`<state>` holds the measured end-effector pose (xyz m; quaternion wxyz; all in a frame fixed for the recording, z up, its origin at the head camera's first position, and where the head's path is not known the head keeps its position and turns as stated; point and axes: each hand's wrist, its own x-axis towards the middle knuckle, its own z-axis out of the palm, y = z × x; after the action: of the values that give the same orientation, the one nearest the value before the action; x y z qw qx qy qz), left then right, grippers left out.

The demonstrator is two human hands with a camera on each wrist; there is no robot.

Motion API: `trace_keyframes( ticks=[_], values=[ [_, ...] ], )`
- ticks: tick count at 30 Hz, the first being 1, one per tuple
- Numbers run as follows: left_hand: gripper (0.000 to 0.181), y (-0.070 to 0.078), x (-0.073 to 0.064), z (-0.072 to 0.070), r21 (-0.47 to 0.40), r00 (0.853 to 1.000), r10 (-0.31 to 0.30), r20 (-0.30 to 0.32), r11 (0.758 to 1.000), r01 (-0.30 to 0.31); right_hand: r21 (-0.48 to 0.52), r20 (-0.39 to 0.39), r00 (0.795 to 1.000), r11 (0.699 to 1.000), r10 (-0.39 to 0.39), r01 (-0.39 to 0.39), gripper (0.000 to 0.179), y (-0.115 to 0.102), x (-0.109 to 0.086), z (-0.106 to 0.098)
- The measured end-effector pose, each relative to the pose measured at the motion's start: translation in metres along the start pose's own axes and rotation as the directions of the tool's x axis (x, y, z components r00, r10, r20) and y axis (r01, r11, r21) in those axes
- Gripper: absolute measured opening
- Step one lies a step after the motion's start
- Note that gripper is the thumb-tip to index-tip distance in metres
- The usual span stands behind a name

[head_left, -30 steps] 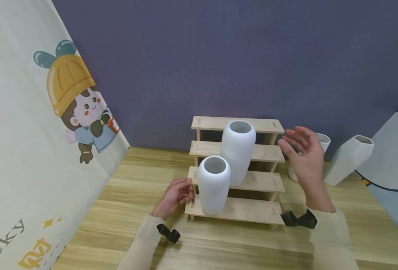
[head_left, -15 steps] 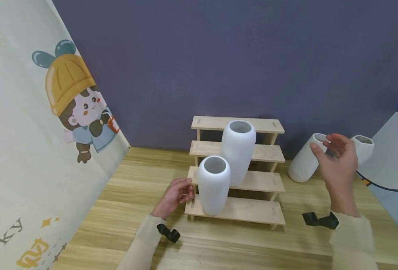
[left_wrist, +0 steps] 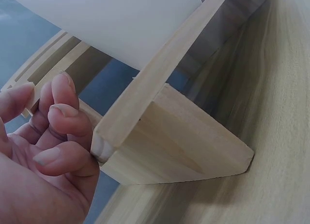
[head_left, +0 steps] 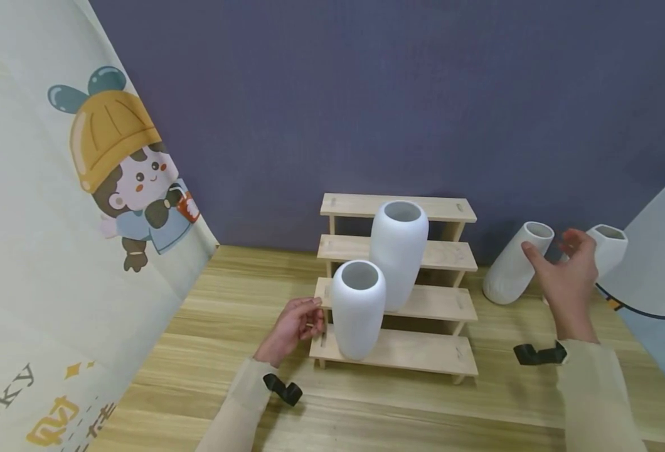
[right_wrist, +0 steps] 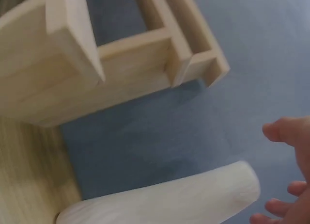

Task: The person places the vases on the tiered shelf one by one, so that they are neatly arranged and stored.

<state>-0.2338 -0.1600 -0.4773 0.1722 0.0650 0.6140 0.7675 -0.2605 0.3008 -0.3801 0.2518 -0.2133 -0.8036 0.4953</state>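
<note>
My left hand (head_left: 293, 329) pinches the left end of a step on a tiered wooden stand (head_left: 423, 351). In the left wrist view, thumb and index finger meet at the step's edge (left_wrist: 35, 105), the other fingers curled below. A shorter white vase (head_left: 357, 320) stands on the lowest step, and a taller white vase (head_left: 398, 257) on the step behind it. Over at the right, my right hand (head_left: 572, 285) is raised with thumb and fingers apart and nothing between them. It overlaps an angular white vase (head_left: 609, 254), beside a round-mouthed white vase (head_left: 513, 267).
The wood-grain tabletop (head_left: 197, 376) runs back to a dark blue wall (head_left: 281, 125). A printed white panel (head_left: 27, 220) borders the left side, and another printed panel (head_left: 660, 263) the right. Each wrist carries a black strap mount.
My right hand has moved right from beside the stand, past the round-mouthed vase, to in front of the angular vase. The left hand and the two vases on the stand have stayed put.
</note>
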Motion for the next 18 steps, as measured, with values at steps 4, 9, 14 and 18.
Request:
trace_keyframes(
  ticks=[4, 9, 14, 18],
  values=[
    [0.039, 0.000, 0.000, 0.000, -0.003, 1.000, 0.002, -0.001, 1.000, -0.002, 0.000, 0.009, 1.000, 1.000, 0.020, -0.020, 0.076, 0.008, 0.011, 0.006],
    [0.040, 0.001, 0.000, 0.000, -0.006, 1.000, 0.002, 0.003, 1.000, -0.002, 0.000, 0.033, 0.999, 0.999, 0.034, -0.034, 0.080, 0.016, 0.019, 0.014],
    [0.040, 0.001, 0.000, 0.000, 0.001, 1.000, 0.004, 0.003, 1.000, -0.004, -0.010, 0.045, 0.999, 1.000, 0.027, -0.026, 0.083, 0.022, 0.025, 0.023],
    [0.040, 0.001, -0.001, 0.001, 0.015, 1.000, 0.005, -0.004, 1.000, -0.004, -0.014, 0.044, 0.998, 0.999, 0.035, -0.035, 0.084, 0.026, 0.030, 0.030]
  ],
)
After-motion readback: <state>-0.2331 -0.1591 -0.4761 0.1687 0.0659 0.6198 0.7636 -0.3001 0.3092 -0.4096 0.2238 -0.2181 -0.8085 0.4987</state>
